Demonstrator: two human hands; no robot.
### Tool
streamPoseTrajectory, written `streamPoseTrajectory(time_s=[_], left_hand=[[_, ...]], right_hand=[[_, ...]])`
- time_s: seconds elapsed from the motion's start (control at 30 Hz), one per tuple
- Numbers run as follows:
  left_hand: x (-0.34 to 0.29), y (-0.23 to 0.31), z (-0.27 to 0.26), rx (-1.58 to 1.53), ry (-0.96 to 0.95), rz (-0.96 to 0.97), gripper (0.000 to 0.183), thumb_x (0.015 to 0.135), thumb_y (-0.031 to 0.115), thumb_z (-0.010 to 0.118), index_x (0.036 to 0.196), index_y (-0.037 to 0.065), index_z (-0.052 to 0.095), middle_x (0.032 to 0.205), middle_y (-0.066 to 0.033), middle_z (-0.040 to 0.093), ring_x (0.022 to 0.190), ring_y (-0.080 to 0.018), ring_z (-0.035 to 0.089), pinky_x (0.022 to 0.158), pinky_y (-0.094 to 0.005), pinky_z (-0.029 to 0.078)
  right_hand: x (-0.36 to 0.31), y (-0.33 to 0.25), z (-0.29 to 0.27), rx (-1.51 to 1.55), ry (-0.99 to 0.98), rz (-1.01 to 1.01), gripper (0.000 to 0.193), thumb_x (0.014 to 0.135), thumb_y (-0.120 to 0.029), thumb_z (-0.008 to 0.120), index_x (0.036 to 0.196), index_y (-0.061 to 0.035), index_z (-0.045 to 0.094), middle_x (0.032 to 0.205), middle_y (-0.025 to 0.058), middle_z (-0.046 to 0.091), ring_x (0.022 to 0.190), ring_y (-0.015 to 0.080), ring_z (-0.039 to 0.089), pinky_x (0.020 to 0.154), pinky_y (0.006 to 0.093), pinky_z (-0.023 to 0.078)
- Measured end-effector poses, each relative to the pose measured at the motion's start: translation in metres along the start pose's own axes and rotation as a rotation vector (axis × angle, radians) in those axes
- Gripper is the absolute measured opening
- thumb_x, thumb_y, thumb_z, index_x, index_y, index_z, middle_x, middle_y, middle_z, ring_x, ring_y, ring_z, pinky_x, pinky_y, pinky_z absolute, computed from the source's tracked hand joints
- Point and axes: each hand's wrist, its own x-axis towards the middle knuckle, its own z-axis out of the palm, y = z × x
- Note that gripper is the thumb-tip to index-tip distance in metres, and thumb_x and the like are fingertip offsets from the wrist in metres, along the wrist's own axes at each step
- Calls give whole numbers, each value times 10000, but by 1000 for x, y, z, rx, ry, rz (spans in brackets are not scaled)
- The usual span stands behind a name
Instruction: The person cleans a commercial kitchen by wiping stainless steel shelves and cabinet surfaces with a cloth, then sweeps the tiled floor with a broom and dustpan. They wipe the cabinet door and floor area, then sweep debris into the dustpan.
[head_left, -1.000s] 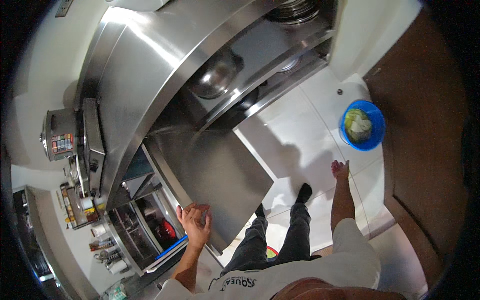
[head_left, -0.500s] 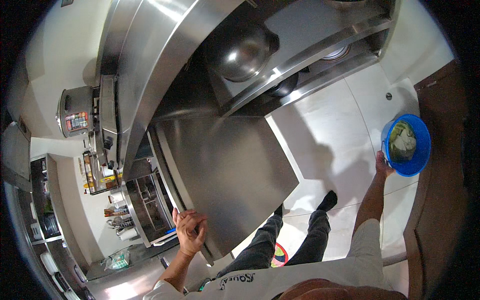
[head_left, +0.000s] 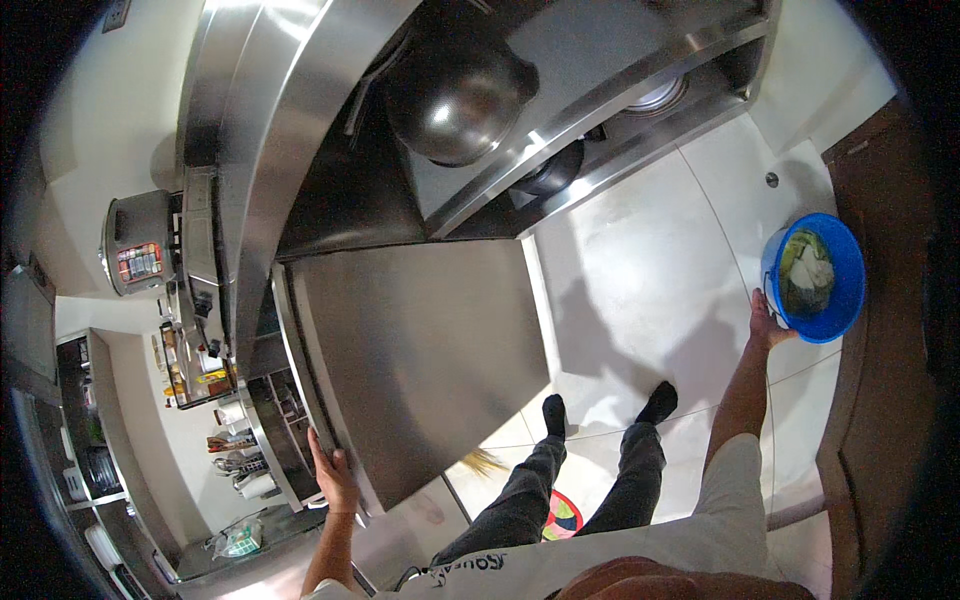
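Note:
My left hand (head_left: 335,477) lies against the edge of a wide stainless steel door (head_left: 420,360), fingers stretched out and thumb apart. The door stands swung out from the steel cabinet. Out to the right, my right hand (head_left: 768,322) is closed on the near side of a blue bucket (head_left: 850,290), beside its thin wire handle. Inside the bucket lie pale and green leafy pieces (head_left: 806,268), too unclear to name. Behind the door, a dark wok (head_left: 455,115) rests upside down on the cabinet's upper shelf.
A black pan (head_left: 553,170) sits on the lower shelf. My feet stand on white floor tiles (head_left: 640,270). Straw-coloured bristles (head_left: 485,462) poke out below the door. A round, colourful object (head_left: 563,515) lies between my legs. At the right rises a brown door (head_left: 890,330); a large pot (head_left: 140,240) is at the left.
The steel door has swung toward the cabinet, its free edge moving left with my left hand. Bristles and more floor now show below it. My right hand still holds the bucket in nearly the same place.

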Motion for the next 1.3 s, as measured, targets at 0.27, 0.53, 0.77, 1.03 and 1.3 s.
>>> streamPoseTrajectory(time_s=[0.27,0.53,0.77,1.03,1.3], left_hand=[[55,-109,-8,202,82,60,478,851,212,364,1286,102,202,1129,-184,409,877,-284,471,788,-365,369],[129,-184,7,210,450,256,430,817,376,443,1057,20,438,952,-176,459,876,-318,453,722,-390,368],[192,-189,39,146,693,188,316,745,257,508,1010,84,503,1008,-130,490,975,-289,427,845,-427,265],[212,-208,37,-67,689,398,329,788,294,490,1033,78,452,1026,-127,447,1058,-262,366,902,-457,172],[261,-224,31,-251,633,535,351,726,255,579,1018,91,475,980,-121,443,1037,-282,369,910,-446,204]], right_hand=[[-13,-15,-5,-327,299,-360,501,685,-527,507,830,-48,496,817,93,539,664,199,447,653,349,363],[-43,-67,94,-543,-263,-5,220,766,-251,472,683,-48,464,509,58,439,516,207,432,627,365,369],[-81,5,59,-1019,-158,-57,350,761,-365,501,987,-100,467,922,81,490,711,199,436,562,325,368],[-208,97,-30,-1568,32,425,285,732,-370,533,667,-102,462,409,69,361,390,213,380,453,342,364],[-340,257,-192,-1974,14,541,252,707,-288,599,558,-154,445,414,28,386,417,184,440,403,286,359]])
